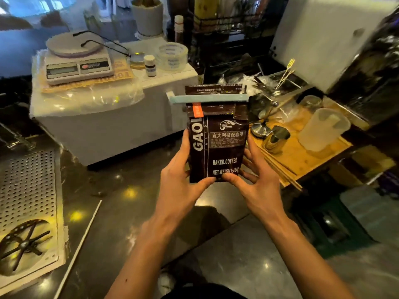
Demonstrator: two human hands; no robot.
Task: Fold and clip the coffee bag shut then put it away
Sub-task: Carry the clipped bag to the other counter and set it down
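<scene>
Brown foil sits pinched between both sets of fingers: left hand point(181, 182) and right hand point(257, 186) grasp the coffee bag point(218, 145) upright above the dark worktop's point(121, 190) edge, its folded top held by a pale blue clip point(207, 98).

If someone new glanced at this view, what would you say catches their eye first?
The dark coffee bag at centre, held upright between the left hand and right hand, with a pale blue clip across its folded top. Next, the white kitchen scale on the white box at upper left.
</scene>
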